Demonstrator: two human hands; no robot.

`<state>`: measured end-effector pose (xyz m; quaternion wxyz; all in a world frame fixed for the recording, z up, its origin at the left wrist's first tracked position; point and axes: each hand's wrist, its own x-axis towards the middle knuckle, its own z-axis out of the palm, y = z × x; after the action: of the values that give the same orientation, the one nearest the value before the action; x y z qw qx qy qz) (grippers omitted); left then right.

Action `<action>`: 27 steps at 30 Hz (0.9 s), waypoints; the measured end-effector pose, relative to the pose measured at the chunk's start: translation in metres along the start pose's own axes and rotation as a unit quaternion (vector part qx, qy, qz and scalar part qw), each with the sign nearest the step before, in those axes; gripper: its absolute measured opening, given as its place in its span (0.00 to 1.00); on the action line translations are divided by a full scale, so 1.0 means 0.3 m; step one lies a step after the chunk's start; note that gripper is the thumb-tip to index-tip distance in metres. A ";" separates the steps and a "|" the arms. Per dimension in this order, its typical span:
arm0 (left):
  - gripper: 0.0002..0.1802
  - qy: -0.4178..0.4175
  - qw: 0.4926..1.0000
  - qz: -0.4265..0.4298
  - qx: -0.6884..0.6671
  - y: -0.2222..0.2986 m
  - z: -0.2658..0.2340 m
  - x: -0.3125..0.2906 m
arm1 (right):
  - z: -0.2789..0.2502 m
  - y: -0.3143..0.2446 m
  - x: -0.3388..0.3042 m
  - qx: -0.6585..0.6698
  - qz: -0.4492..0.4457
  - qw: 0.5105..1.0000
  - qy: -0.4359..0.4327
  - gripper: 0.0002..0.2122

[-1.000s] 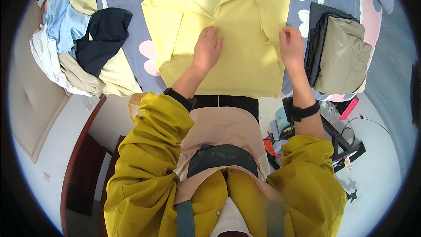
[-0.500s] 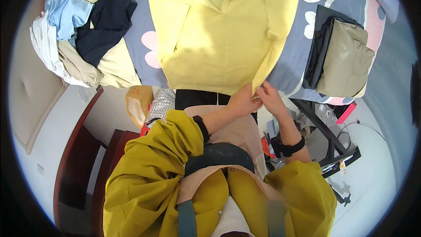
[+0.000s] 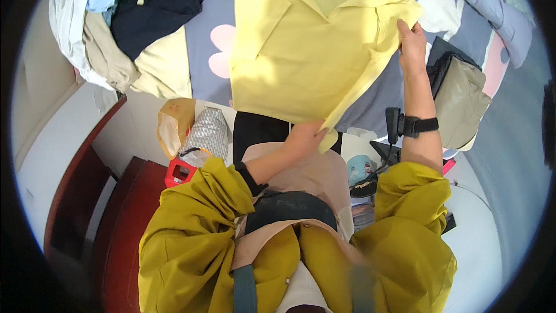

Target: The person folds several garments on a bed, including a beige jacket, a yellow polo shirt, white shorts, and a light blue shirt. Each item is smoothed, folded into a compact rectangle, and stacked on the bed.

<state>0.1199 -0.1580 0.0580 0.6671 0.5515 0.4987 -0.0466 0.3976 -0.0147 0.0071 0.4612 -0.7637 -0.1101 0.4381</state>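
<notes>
A yellow short-sleeved shirt (image 3: 307,64) with an open collar lies spread on the bed, its collar away from me. My left hand (image 3: 306,139) is closed on the hem at the near right corner, which hangs a little past the bed edge. Farther up on the right, my right hand (image 3: 412,46) pinches the shirt by the outer edge of its sleeve. Between my two hands the right side edge runs in a slanting, slightly folded line.
Under the shirt is a grey-blue sheet (image 3: 205,8) with pink and white shapes. A black garment (image 3: 159,14) tops a loose clothes heap at left. To the right sits a folded taupe garment (image 3: 463,104). A brown paper bag (image 3: 172,124) and a silver bag (image 3: 208,130) stand below the bed edge.
My right hand has moved from the hem corner up to the sleeve and taken hold there. My left hand keeps the hem, now pulled slightly toward me. The view has shifted.
</notes>
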 end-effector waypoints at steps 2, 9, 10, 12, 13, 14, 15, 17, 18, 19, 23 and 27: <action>0.10 0.014 0.995 -0.070 -0.068 -0.060 -0.071 -0.037 | 0.094 -0.032 -0.052 -0.070 -0.058 0.995 -0.036 0.12; 0.12 0.139 0.956 -0.145 -0.216 -0.384 -0.289 -0.094 | 0.547 -0.056 -0.195 -0.226 -0.100 0.963 -0.106 0.15; 0.12 0.160 0.952 -0.136 -0.224 -0.429 -0.304 -0.094 | 0.605 -0.049 -0.213 -0.239 -0.107 0.958 -0.115 0.15; 0.13 0.182 0.934 -0.132 -0.277 -0.513 -0.326 -0.092 | 0.706 -0.039 -0.238 -0.272 -0.106 0.946 -0.140 0.17; 0.13 0.200 0.946 -0.113 -0.227 -0.551 -0.338 -0.083 | 0.745 -0.034 -0.251 -0.294 -0.097 0.939 -0.148 0.18; 0.13 0.214 0.946 -0.119 -0.211 -0.581 -0.344 -0.074 | 0.776 -0.029 -0.263 -0.310 -0.110 0.931 -0.158 0.19; 0.13 0.226 0.946 -0.125 -0.195 -0.607 -0.348 -0.069 | 0.800 -0.023 -0.271 -0.331 -0.115 0.922 -0.163 0.20; 0.12 0.232 0.943 -0.143 -0.192 -0.640 -0.358 -0.066 | 0.817 -0.012 -0.280 -0.341 -0.114 0.918 -0.170 0.21; 0.12 0.227 0.940 -0.152 -0.204 -0.649 -0.365 -0.064 | 0.809 -0.004 -0.281 -0.329 -0.109 0.922 -0.172 0.21; 0.12 0.221 0.937 -0.160 -0.216 -0.653 -0.373 -0.063 | 0.793 0.003 -0.276 -0.308 -0.118 0.927 -0.182 0.21; 0.11 0.195 0.952 -0.167 -0.169 -0.632 -0.398 -0.084 | 0.629 0.064 -0.274 -0.299 -0.128 0.933 -0.155 0.17; 0.10 0.218 0.926 -0.126 -0.280 -0.576 -0.407 -0.146 | 0.429 0.177 -0.339 -0.294 -0.083 0.945 -0.117 0.14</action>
<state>-0.0827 -0.1508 -0.0170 0.6580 0.2712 0.6899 0.1323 0.2258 -0.0240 -0.0022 0.2348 -0.7968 -0.3501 0.4328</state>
